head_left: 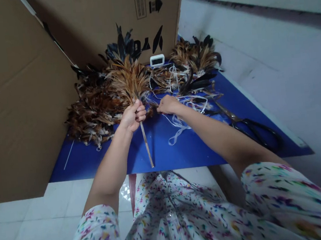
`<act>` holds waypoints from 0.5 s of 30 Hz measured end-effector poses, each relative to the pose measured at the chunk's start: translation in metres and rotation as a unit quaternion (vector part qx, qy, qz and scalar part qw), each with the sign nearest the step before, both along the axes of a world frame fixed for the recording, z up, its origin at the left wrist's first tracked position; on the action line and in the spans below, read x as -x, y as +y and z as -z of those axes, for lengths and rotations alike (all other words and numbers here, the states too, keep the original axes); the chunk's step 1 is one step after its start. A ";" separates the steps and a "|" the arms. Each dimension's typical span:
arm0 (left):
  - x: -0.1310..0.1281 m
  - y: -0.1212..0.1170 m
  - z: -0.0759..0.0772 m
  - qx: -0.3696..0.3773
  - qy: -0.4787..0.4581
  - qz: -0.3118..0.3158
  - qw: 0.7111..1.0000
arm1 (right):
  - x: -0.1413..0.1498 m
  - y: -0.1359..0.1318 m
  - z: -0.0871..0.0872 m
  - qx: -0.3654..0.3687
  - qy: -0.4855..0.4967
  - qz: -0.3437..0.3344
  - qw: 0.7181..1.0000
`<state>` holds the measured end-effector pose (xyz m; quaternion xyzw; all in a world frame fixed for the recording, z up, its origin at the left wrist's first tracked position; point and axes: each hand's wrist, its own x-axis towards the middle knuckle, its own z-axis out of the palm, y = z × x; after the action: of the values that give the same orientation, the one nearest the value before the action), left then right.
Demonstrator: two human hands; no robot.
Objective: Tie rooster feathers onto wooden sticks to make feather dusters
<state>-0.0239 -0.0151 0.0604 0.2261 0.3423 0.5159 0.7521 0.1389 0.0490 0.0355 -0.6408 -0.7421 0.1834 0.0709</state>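
Observation:
My left hand [133, 116] is wrapped round the thin wooden stick [146, 144] of a feather duster [129, 77]. The duster stands nearly upright, its tan and brown feathers fanning out above my fist and black ones at the top. To its right, low over the blue table [142, 164], my right hand [168, 104] is closed in a pinch with the fingertips turned left. Whatever lies between those fingers is too small to make out. White plastic string [177, 127] trails loosely under and beside that hand. A small brown feather tuft shows blurred between both hands.
Brown feathers [91, 112] are heaped at the left, and another feather bunch [195, 55] lies at the back right. Large black-handled scissors [260, 128] rest by my right forearm. A small white digital timer [157, 60] stands before the cardboard box [87, 20]. A wall borders the right side.

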 end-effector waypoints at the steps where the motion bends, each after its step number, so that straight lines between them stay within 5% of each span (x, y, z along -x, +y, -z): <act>1: 0.000 0.000 0.000 -0.001 0.002 0.002 1.000 | 0.000 -0.001 -0.001 0.001 0.010 0.001 1.000; 9: -0.002 -0.001 0.004 -0.009 0.005 0.017 1.000 | -0.014 -0.010 -0.006 -0.022 0.213 0.048 0.976; 15: -0.005 -0.001 0.009 -0.021 0.022 0.031 0.999 | -0.020 -0.022 -0.029 -0.010 0.423 0.065 0.904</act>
<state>-0.0191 -0.0159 0.0511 0.2637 0.3411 0.4942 0.7549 0.1585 0.0273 0.0642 -0.5489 -0.6010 0.4246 0.3964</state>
